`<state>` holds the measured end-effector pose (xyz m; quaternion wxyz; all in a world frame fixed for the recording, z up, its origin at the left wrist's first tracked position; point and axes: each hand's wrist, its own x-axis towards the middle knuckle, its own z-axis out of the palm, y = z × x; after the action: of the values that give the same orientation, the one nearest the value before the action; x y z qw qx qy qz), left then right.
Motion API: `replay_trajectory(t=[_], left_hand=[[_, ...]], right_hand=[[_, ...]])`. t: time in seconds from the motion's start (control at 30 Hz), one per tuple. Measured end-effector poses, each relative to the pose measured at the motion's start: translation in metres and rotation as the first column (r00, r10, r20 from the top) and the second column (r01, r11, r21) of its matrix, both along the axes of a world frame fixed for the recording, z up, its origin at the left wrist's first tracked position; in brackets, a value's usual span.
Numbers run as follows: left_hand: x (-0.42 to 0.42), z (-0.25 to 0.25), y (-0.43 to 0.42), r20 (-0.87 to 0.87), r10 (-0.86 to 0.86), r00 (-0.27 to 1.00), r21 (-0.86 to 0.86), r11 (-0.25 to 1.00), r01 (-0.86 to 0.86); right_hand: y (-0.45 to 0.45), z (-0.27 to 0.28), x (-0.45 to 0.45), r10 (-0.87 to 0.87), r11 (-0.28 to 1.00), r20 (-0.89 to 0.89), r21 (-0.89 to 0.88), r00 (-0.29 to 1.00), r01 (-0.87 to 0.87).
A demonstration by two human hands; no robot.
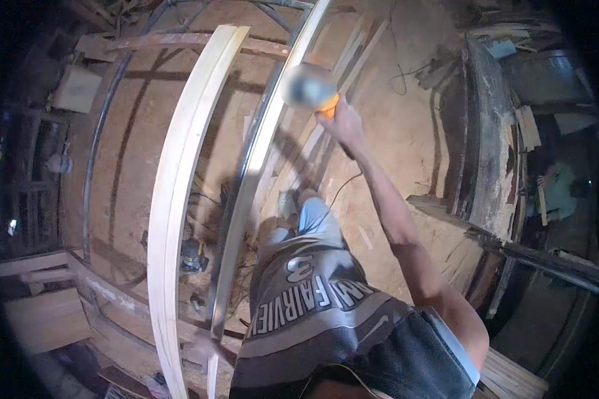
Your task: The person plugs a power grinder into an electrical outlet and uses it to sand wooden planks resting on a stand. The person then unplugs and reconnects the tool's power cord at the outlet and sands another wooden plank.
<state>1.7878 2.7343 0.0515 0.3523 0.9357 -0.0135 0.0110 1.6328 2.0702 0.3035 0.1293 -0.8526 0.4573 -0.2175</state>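
Observation:
My right hand (343, 123) is closed around an orange-bodied power tool (327, 106), whose head is blurred so that its exact kind cannot be made out. The tool sits over the far part of a long, narrow strip of wood (251, 166), apparently against its right edge. Low in the view, my left hand (206, 350) is by the near end of this strip; it is dim and smeared, so its grip does not show. Left of the strip runs a wider pale board (180, 166), lengthwise across the metal frame (90, 179).
Another yellow and black power tool (193, 256) is on the floor under the boards. Wood pieces (353, 60) lie beyond the strip. A thick timber bench (492, 133) stands to the right. Farther right, a person (558, 193) holds a piece of wood. A cord (343, 186) trails near my legs.

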Motion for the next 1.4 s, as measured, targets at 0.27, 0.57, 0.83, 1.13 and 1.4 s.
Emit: replay_trajectory(t=[0.27,0.57,0.83,1.13,1.4], left_hand=[[-0.026,0.073,-0.11,-0.007,-0.496,0.868,-0.441,0.781,0.443],[-0.027,0.088,-0.113,-0.303,-0.618,0.726,-0.204,0.786,0.583],[-0.035,0.136,-0.138,-0.29,-0.566,0.772,-0.019,0.81,0.587],[-0.028,0.152,-0.263,-0.313,-0.54,0.781,-0.054,0.831,0.554],[-0.03,0.177,-0.265,-0.101,-0.594,0.798,0.007,0.802,0.597]], right_hand=[[0.12,-0.055,-0.022,0.232,0.973,0.24,-0.065,0.943,-0.223],[0.274,-0.048,-0.013,0.564,0.811,-0.224,0.329,0.795,-0.483],[0.117,0.021,0.021,0.694,0.72,-0.135,0.162,0.708,-0.675],[-0.233,0.093,0.08,0.406,0.866,0.149,0.251,0.902,-0.431],[-0.408,0.116,0.148,0.191,0.976,0.044,0.101,0.981,-0.195]])
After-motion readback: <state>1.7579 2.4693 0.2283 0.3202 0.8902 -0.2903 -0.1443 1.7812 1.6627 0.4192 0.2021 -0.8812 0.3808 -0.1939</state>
